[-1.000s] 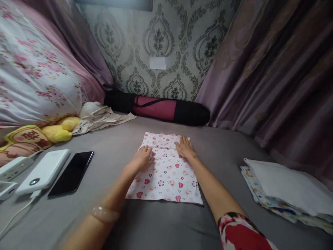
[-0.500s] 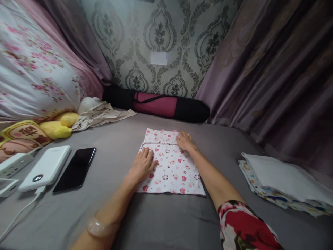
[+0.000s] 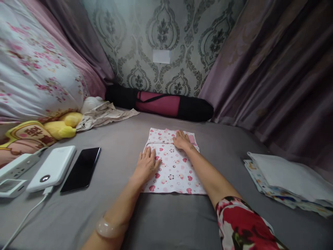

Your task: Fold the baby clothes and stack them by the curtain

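A white cloth (image 3: 174, 170) printed with pink hearts and flowers lies flat on the grey bed sheet (image 3: 166, 218), its far edge folded over as a band. My left hand (image 3: 147, 164) rests flat, fingers spread, on the cloth's left side just below the fold. On the folded band at the upper right lies my right hand (image 3: 182, 140), palm down with its fingers stretched out. A small pink patch (image 3: 191, 139) shows on the band just right of that hand. The cloth beneath both palms is hidden.
A stack of folded cloths (image 3: 288, 177) lies at the right. On the left are a black phone (image 3: 81, 170), a white power bank (image 3: 52, 168) with a cable, a power strip (image 3: 19, 165) and yellow plush toys (image 3: 63, 125). A long black-and-maroon bag (image 3: 158, 104) lies along the wall.
My right hand has slid left along the folded band, uncovering the pink patch at its right end. My left hand stays on the cloth. The whole view has shifted slightly.
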`<state>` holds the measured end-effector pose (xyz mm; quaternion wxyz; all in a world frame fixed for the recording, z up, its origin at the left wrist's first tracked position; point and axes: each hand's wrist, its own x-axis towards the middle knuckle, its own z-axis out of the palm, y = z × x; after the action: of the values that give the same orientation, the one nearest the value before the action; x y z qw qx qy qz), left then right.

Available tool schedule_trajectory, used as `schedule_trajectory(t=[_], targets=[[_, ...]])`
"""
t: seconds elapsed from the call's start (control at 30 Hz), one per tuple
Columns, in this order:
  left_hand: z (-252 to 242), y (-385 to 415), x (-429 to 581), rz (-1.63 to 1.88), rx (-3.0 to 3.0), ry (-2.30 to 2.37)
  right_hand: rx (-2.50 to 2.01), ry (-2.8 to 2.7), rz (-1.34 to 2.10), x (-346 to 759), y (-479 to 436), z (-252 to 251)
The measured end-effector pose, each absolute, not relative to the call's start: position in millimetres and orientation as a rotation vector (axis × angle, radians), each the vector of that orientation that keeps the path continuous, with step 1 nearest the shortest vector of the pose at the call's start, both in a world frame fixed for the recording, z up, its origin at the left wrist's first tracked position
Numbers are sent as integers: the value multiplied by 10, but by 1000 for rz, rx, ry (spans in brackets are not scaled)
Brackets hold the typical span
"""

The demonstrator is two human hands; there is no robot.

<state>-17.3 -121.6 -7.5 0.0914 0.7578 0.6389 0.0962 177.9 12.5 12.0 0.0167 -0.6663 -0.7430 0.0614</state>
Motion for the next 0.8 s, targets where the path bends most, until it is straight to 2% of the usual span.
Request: schedule_trajectory(t=[0.17,0.37,0.57,0.8], targets=[[-47,-1222,-178,276,2259,1892,-1827,-2381,154,1398,96,92],[-52,-1203,-180,252,2242,1882,-1815,-2369,208,1252,62,-38],[-98,-1195,-179,324,2267,1881,-1892,-2389,253,1167,133,102],[-78,-1168,-174,294,2210,1900,-1658,-2448,230,693,148,92]])
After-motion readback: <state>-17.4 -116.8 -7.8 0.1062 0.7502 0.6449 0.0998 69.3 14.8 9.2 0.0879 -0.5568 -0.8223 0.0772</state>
